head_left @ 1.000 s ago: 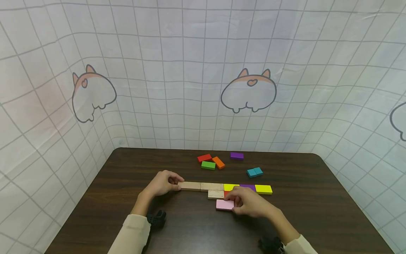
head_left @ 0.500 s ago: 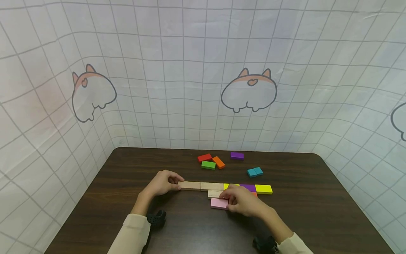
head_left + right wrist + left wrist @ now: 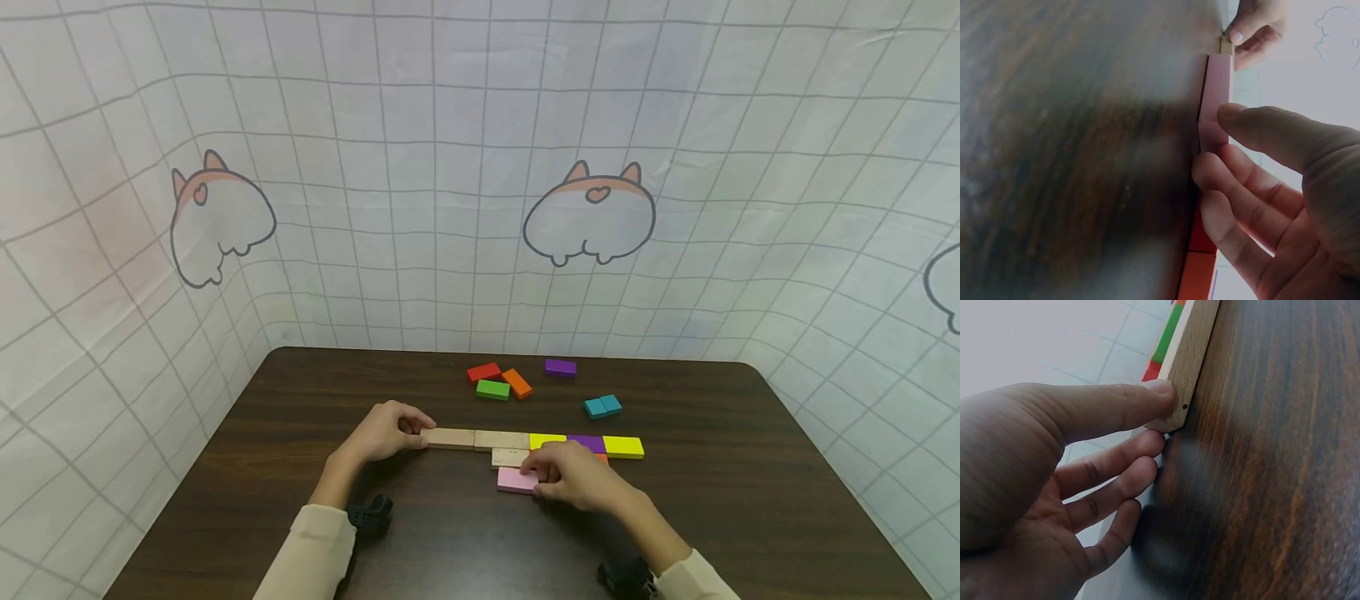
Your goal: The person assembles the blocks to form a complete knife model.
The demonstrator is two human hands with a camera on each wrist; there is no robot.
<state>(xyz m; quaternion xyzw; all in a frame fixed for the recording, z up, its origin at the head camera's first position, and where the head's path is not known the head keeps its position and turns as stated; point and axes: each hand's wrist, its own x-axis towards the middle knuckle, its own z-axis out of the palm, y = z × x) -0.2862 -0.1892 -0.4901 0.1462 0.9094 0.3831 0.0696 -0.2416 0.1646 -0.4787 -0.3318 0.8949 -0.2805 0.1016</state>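
A row of flat blocks runs across the table: a long wooden block [image 3: 448,438] at the left end, another wooden block [image 3: 501,440], then yellow, purple [image 3: 585,444] and yellow [image 3: 623,447] ones. My left hand [image 3: 386,432] pinches the left tip of the long wooden block. In front lies a shorter row with a pale wooden block [image 3: 510,457]; its red and orange [image 3: 1197,275] blocks are mostly covered in the head view. Nearest me is a pink block [image 3: 516,480], whose right end my right hand [image 3: 576,475] grips. A seam in the pink [image 3: 1215,87] shows in the right wrist view.
Behind the rows lie loose red [image 3: 483,374], green [image 3: 492,390], orange [image 3: 517,383] and purple [image 3: 560,368] blocks. Two blue blocks [image 3: 602,407] touch each other farther right. A grid-patterned curtain [image 3: 450,208] hangs behind the dark table [image 3: 750,467].
My right hand has slid left with the pink block, which now lies close against the pale wooden block's row. My left hand has stayed at the long wooden block's end.
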